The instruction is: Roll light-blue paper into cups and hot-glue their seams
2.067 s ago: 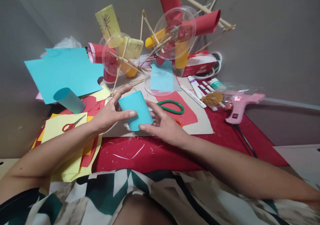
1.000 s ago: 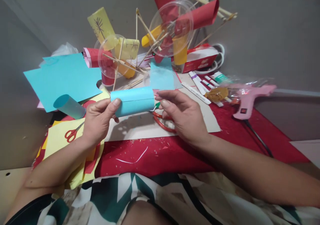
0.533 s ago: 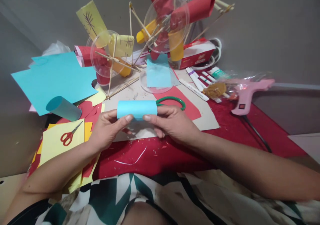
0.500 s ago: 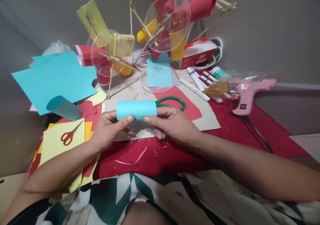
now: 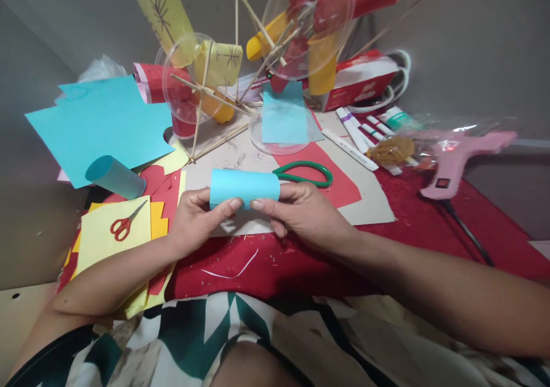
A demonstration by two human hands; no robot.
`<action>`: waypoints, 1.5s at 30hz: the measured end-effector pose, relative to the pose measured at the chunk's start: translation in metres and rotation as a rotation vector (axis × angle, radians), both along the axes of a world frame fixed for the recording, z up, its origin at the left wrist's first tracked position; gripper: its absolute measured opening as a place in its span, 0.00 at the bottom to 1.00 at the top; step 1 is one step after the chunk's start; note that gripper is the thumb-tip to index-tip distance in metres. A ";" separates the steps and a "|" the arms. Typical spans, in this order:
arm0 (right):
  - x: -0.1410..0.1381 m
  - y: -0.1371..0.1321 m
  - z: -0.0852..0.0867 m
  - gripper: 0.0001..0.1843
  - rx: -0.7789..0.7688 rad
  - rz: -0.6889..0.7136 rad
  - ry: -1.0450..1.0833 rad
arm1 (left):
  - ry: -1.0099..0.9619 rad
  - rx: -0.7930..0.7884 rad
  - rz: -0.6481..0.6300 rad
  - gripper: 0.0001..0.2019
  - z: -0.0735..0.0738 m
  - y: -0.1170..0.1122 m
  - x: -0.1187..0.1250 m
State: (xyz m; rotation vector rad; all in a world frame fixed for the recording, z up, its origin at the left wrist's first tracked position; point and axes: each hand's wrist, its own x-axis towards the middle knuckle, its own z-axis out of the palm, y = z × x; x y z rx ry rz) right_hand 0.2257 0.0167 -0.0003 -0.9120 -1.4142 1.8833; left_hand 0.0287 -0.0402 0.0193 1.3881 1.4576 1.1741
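Note:
A blue paper tube point(image 5: 244, 185) lies level between my two hands, above the grey board. My left hand point(image 5: 200, 218) grips its left end, thumb along the lower front edge and fingers at the open end. On the right end, my right hand point(image 5: 303, 212) closes the same way, its thumb tip close to the left thumb. Behind the tube are green-handled scissors point(image 5: 330, 178), their blades hidden. Another blue paper tube point(image 5: 116, 176) rests to the left, near small red-handled scissors point(image 5: 122, 228) on yellow paper point(image 5: 97, 244).
Two stick frames with clear plastic discs point(image 5: 189, 81) and coloured paper tubes rise at the back. Blue sheets point(image 5: 112, 129) lie at left. Markers point(image 5: 350, 149), bagged rubber bands point(image 5: 393, 148) and a pink glue gun point(image 5: 451, 166) with a cord are at right on red cloth point(image 5: 301, 272).
The whole view has shifted, so things sit farther right in the picture. Both hands keep the same hold on the blue paper tube.

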 end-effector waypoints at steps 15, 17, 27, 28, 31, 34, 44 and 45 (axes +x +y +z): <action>0.005 0.018 0.004 0.14 0.124 -0.470 0.071 | -0.127 -0.071 -0.138 0.15 0.009 0.015 -0.025; 0.006 0.018 0.006 0.19 0.261 -0.400 -0.026 | -0.070 -0.040 -0.186 0.14 0.011 0.015 -0.025; 0.007 0.011 -0.019 0.62 0.582 0.212 -0.349 | 0.403 0.258 -0.377 0.17 0.014 -0.003 -0.011; 0.007 0.011 -0.020 0.61 0.608 0.229 -0.356 | 0.443 0.273 -0.398 0.17 0.014 -0.005 -0.010; 0.008 0.010 -0.019 0.58 0.657 0.238 -0.379 | 0.467 0.318 -0.399 0.12 0.020 -0.011 -0.007; 0.009 0.010 -0.013 0.58 0.648 0.201 -0.435 | 0.348 0.332 -0.253 0.13 0.042 -0.014 -0.014; 0.009 0.003 -0.018 0.58 0.637 0.153 -0.425 | 0.687 0.410 0.907 0.20 0.103 0.017 -0.211; 0.009 0.003 -0.017 0.58 0.629 0.162 -0.424 | 0.771 0.296 0.989 0.25 0.103 0.017 -0.227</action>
